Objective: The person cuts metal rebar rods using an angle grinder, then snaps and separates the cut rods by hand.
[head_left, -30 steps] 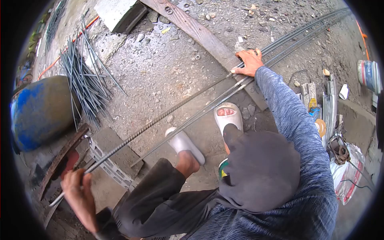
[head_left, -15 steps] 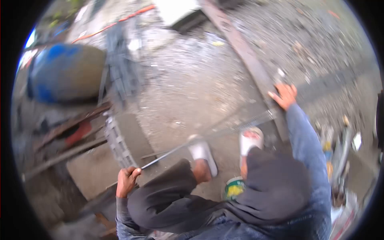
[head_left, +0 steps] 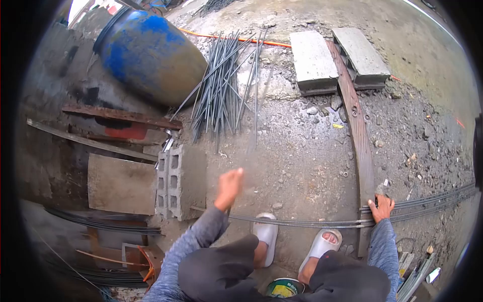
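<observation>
My left hand (head_left: 230,189) is raised over the ground in front of my left knee, slightly blurred, its fingers curled together with no bar visible in them. Just beyond it, one thin bar has a blurred lower end beside a pile of cut steel bars (head_left: 221,85). My right hand (head_left: 382,207) is closed over long rebar (head_left: 427,201) lying across a wooden plank (head_left: 363,146). Its thumb is on the left, and the palm side is hidden. Ribbed rebar lengths (head_left: 302,222) run left from the plank, past my slippers.
Two concrete blocks (head_left: 314,58) weigh on the plank's far end. A blue, mud-covered drum (head_left: 151,55) lies at the upper left. An upright hollow block (head_left: 193,176) stands left of my hand. A green bucket (head_left: 284,288) sits between my feet. An orange hose (head_left: 274,44) crosses behind.
My left hand has let go of the thin bar it gripped at the left and moved up toward the middle. My right hand's fingers, spread before, are curled over the rebar. The view has tilted.
</observation>
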Motion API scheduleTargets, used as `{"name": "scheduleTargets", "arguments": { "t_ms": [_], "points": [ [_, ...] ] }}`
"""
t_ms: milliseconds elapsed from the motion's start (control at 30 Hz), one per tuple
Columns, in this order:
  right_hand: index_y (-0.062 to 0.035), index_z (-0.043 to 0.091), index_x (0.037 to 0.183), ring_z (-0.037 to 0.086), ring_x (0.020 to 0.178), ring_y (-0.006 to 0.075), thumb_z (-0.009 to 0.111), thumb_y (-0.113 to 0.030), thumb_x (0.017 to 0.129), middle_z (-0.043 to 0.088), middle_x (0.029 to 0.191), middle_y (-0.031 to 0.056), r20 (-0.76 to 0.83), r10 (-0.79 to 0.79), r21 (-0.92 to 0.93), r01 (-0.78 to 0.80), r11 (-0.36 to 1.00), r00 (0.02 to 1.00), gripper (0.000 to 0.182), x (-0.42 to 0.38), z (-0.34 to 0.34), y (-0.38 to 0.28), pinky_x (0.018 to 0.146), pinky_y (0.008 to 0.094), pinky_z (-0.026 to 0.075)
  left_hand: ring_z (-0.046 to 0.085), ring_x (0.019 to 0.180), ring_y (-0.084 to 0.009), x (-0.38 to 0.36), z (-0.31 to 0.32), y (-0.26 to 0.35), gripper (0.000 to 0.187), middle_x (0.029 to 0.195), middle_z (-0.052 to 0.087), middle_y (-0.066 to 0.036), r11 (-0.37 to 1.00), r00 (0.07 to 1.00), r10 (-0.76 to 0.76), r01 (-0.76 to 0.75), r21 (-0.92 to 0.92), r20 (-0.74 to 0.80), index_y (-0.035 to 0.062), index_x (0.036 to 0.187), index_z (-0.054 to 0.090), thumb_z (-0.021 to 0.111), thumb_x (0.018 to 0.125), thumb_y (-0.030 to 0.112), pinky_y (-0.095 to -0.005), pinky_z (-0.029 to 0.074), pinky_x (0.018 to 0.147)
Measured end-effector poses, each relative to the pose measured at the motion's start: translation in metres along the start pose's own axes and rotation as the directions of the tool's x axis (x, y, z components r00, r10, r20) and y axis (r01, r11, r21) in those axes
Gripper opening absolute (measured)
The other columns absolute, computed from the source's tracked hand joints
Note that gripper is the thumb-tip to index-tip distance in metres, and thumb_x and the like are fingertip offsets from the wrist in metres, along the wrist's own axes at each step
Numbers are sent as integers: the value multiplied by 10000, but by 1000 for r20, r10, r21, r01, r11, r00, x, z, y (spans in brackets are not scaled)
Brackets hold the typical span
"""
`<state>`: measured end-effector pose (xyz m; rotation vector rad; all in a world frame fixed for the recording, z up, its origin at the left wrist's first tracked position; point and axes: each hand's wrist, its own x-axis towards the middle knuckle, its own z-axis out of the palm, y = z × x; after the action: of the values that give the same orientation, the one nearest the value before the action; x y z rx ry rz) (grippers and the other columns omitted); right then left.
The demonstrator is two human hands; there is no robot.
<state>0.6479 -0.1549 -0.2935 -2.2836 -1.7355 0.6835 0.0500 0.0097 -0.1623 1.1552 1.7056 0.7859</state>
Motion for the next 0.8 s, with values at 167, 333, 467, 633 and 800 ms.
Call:
{"name": "scheduleTargets", "arguments": {
  "t_ms": [167,333,467,633,800],
  "points": [
    [-87,620,1268,493,1205,296,627,-518,910,636,1170,85,10,26,-12,-26,1000,1000,561,1,-1,-4,1184,560,135,445,481,-74,166,-8,45,311,601,545,28,954,940,277,-244,175,-201,56,784,676,683,990,290,-285,334,428],
    [-80,623,1267,491,1210,298,602,-560,917,640,1179,89,41,47,-32,-45,998,998,594,4,-4,-3,1178,567,134,711,854,-289,256,-33,113,426,928,731,-202,823,878,362,-145,549,-312,-59,1028,690,697,938,357,-425,536,724],
    [-77,618,1276,487,1219,294,569,-608,929,637,1183,88,31,38,-47,-37,998,999,636,3,3,4,1172,565,139,709,1022,-318,171,7,73,515,1126,719,-238,877,968,250,-232,420,11,-34,1208,669,706,938,403,-417,555,887],
    [-74,631,1276,495,1205,289,571,-598,932,636,1188,97,17,43,-54,-42,998,999,630,1,2,4,1172,548,145,667,1102,-385,-24,45,-56,443,1170,698,-237,806,831,-93,-260,531,548,-10,1196,685,694,947,357,-463,516,957],
    [-71,636,1310,533,1259,290,583,-602,936,652,1281,121,-9,19,-169,-21,985,1000,652,2,11,15,1170,535,200,646,1144,-418,-110,46,-84,414,1198,684,-248,845,813,-58,-269,461,580,-9,1210,676,692,936,300,-472,504,973]
  ]
}}
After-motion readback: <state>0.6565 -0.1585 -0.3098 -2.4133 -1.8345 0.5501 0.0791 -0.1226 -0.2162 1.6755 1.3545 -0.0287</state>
